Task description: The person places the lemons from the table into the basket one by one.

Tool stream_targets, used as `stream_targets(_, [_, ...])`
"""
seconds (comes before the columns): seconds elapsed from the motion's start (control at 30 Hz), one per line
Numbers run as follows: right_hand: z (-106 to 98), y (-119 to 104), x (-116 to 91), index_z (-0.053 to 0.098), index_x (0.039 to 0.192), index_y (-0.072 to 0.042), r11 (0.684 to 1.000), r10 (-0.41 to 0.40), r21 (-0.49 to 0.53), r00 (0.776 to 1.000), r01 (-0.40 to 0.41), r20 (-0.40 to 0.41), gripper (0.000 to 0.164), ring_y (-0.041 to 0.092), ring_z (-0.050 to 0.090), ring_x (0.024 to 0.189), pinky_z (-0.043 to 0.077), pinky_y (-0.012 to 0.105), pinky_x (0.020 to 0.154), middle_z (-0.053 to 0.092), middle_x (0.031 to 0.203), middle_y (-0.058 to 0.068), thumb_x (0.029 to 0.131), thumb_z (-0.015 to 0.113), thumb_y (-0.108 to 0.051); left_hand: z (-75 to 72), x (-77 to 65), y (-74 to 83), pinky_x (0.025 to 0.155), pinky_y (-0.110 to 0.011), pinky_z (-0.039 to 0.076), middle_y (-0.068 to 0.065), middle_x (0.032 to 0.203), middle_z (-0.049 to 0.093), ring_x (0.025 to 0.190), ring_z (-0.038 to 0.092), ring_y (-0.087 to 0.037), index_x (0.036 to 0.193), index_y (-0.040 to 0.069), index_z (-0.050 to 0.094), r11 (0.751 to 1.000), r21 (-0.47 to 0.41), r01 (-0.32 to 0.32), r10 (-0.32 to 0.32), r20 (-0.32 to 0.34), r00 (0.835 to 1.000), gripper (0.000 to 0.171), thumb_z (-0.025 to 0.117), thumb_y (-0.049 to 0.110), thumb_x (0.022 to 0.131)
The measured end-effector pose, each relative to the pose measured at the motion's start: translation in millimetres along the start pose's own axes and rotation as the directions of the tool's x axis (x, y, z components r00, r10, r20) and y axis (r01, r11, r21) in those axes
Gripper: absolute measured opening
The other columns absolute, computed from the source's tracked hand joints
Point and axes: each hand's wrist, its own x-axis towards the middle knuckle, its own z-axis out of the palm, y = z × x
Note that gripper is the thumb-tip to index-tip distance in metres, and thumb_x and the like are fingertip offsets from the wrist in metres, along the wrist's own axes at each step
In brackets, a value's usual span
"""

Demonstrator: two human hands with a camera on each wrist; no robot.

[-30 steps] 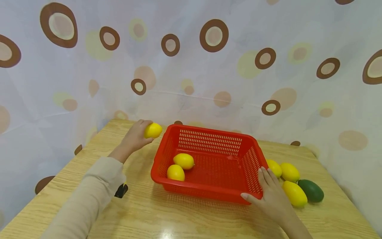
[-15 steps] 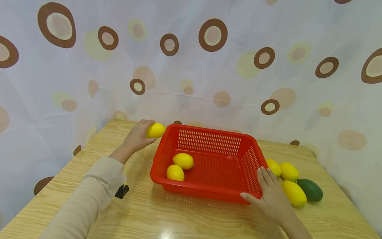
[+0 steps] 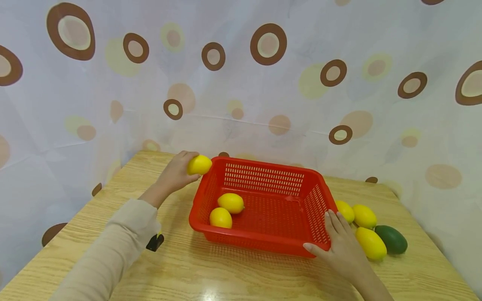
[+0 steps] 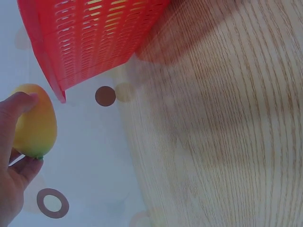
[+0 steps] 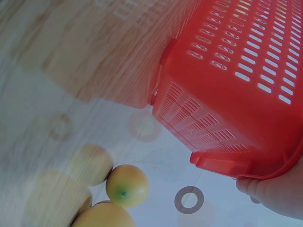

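Note:
My left hand (image 3: 178,173) holds a yellow lemon (image 3: 199,164) in its fingers and thumb, level with the back left corner of a red plastic basket (image 3: 260,241). In the left wrist view, the held lemon (image 4: 39,127) shows a green stem end, and its side is apart from the basket's rim. Two lemons, one farther back (image 3: 231,203) and one nearer (image 3: 220,218), lie inside the basket at its left end. My right hand (image 3: 344,248) grips the basket's front right corner, thumb at the front rim and fingers over the right rim.
Right of the basket, several lemons (image 3: 370,243) lie beside a dark green oval fruit (image 3: 391,239) on the wooden table (image 3: 241,278). A small black object (image 3: 155,242) sits near the left sleeve. A patterned cloth (image 3: 241,83) hangs behind the table.
My left hand has moved slightly right with the lemon, bringing it to the basket's back left rim in the head view. The right hand and the basket stay in place.

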Motion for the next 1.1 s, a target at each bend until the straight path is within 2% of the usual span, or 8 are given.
stream_targets(0.43, [-0.6, -0.7, 0.0, 0.022, 0.141, 0.012, 1.0, 0.006, -0.003, 1.0, -0.006, 0.009, 0.101, 0.046, 0.014, 0.137, 0.019, 0.068, 0.104, 0.02, 0.149, 0.03, 0.08, 0.058, -0.06, -0.2, -0.8, 1.5, 0.092, -0.048, 0.047, -0.024, 0.121, 0.053, 0.103, 0.053, -0.036, 0.125, -0.004, 0.049, 1.0, -0.004, 0.008, -0.008, -0.005, 1.0, 0.054, 0.071, 0.01, 0.078])
stream_targets(1.1, [0.4, -0.5, -0.1, 0.022, 0.141, 0.012, 1.0, 0.013, -0.006, 1.0, -0.013, 0.007, 0.101, 0.046, 0.015, 0.137, 0.02, 0.069, 0.104, 0.021, 0.149, 0.03, 0.08, 0.059, -0.059, 1.5, 0.3, 8.6, 0.092, -0.047, 0.048, -0.022, 0.122, 0.054, 0.104, 0.054, -0.035, 0.126, -0.003, 0.05, 0.999, -0.021, -0.025, 0.025, -0.021, 0.999, 0.054, 0.071, 0.012, 0.078])
